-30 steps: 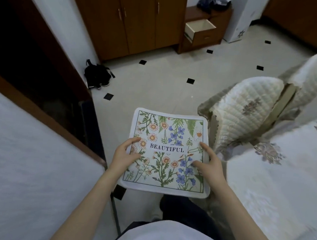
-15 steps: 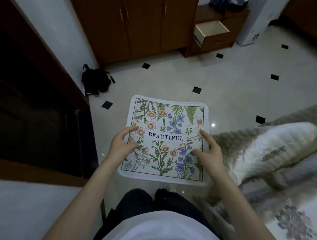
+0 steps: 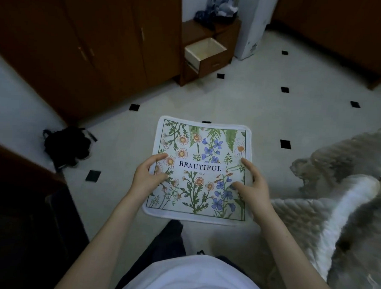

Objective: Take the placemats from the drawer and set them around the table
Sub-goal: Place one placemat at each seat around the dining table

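Observation:
I hold a square white placemat (image 3: 206,149) printed with flowers and the word BEAUTIFUL flat in front of my waist, above the tiled floor. My left hand (image 3: 147,176) grips its left edge, thumb on top. My right hand (image 3: 252,186) grips its right edge the same way. Whether more mats lie under the top one is hidden. Far ahead, the small wooden drawer (image 3: 207,55) stands pulled open, its pale inside showing nothing.
A dark wooden wardrobe (image 3: 87,43) fills the far left. A black bag (image 3: 66,144) lies on the floor by the wall. A quilted chair cover (image 3: 326,218) sits close at my right. Clothes lie piled on the drawer unit (image 3: 217,9).
My view has swung left and down: the table and chairs at the right slid mostly out of frame. Both hands keep the same hold on the placemat.

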Motion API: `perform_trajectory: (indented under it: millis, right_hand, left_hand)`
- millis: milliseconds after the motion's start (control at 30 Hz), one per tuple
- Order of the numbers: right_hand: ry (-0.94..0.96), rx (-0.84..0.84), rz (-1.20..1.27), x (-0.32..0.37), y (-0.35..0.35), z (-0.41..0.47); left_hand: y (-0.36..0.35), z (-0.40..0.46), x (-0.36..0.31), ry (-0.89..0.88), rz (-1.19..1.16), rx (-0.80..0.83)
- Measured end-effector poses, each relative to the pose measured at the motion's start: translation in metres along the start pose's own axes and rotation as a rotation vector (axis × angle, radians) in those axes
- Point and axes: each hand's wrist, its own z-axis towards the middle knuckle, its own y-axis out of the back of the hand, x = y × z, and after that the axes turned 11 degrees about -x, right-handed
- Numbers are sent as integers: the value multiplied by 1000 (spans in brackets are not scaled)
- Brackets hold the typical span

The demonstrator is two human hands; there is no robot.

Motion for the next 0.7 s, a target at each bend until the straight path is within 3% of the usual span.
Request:
perform_trajectory:
  millis: [400, 700]
  right_hand:
    - [-39, -348, 38, 45, -15, 83]
    - [-87, -581, 105, 58, 46, 190]
  left_hand:
    - [-83, 164, -83, -103, 110, 359]
    - [-244, 245, -137, -191, 206, 586]
